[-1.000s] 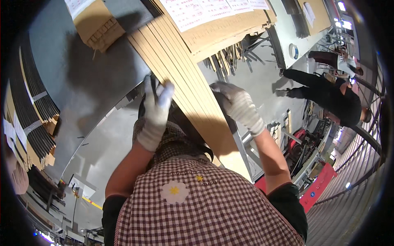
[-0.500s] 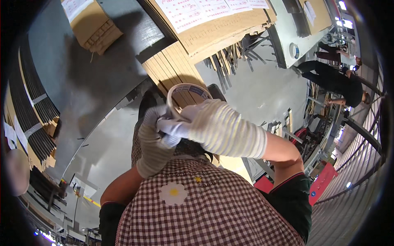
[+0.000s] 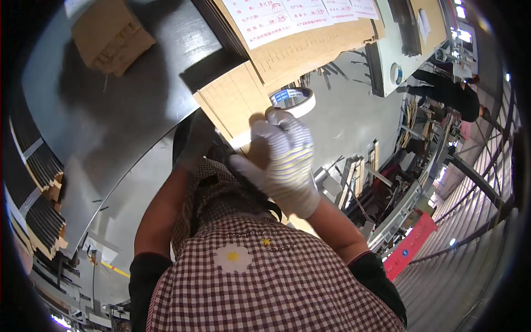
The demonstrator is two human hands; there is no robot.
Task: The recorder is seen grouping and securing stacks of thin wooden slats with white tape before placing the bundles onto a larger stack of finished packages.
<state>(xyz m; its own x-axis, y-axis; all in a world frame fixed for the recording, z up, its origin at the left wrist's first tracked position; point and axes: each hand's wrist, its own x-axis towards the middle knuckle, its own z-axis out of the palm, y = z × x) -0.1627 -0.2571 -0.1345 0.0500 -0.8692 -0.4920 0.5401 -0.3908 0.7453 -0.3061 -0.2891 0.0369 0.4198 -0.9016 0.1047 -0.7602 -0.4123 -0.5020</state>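
My right hand (image 3: 285,157), in a striped knit glove, has its fingertips bent at the near rim of a roll of pale tape (image 3: 306,107). The roll is tilted, its blue-printed core facing up, beside the corner of a bundle of light brown strips (image 3: 235,99). The thumb points toward my left, apart from the fingers. In deep shadow below the bundle's near left edge is my left hand (image 3: 198,138); its fingers are too dark to make out. A bright white band runs along the bundle's near edge, between both hands.
Printed paper sheets (image 3: 276,22) lie on a brown stack behind the bundle. A brown paper-wrapped pack (image 3: 110,39) sits on the grey table (image 3: 138,102) at left. Dark strips (image 3: 41,171) are stacked far left. Another person (image 3: 451,97) stands at far right.
My hands have moved apart. The right one has gone forward to the bundle's corner with the tape roll; the left has dropped into shadow by its near edge. The view has shifted slightly.
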